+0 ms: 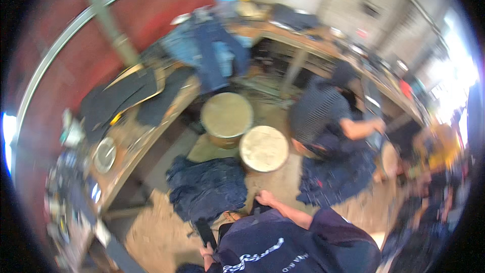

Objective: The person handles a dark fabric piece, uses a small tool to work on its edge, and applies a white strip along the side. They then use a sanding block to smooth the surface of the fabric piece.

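Cluttered workshop — a red wall [55, 45] and a wooden bench [121, 177] at the left.
The left hand [206, 253] touches a narrow, straight black strip [204, 233] just below a rumpled dark-blue fabric heap [207, 184]; the right hand [264, 198] sits higher, its fingers curled beside a small dark piece [257, 206] — whether either hand grips, I cannot tell.

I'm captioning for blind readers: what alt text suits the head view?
The person's left hand and right hand are near a dark-blue cloth pile; two round-topped drums stand beyond, a co-worker to the right.
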